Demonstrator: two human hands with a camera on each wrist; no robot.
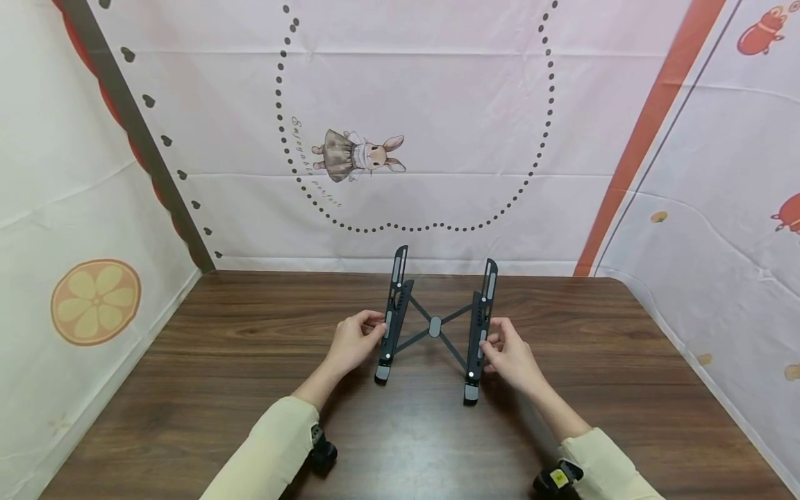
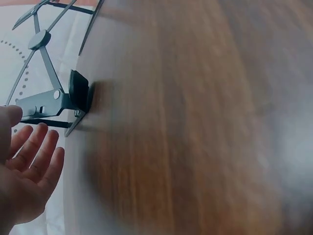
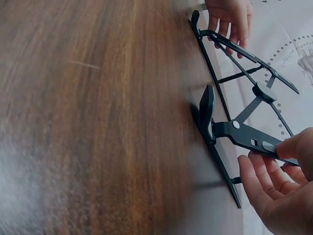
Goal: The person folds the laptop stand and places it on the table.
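Stand [image 1: 435, 326] sits between left hand [image 1: 354, 342] and right hand [image 1: 514, 357], each pinching a rail [image 1: 479, 329], fingers [image 1: 500, 328] partly hidden in the head view.

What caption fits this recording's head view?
Left hand and right hand hold opposite sides of an opened dark stand on a wood-grain table.

Curved lettering [image 1: 326, 195] "Enjoyable perfect", on white backdrop cloth [image 1: 425, 104], beside printed rabbit [image 1: 359, 154]

Soft, bright light leaves a pale sheen on the tabletop [image 1: 400, 423] nearest me, with dim shadows beside my forearms [image 1: 559, 410]. Both my wrist views blur across the wood, hazed by glare at one side.
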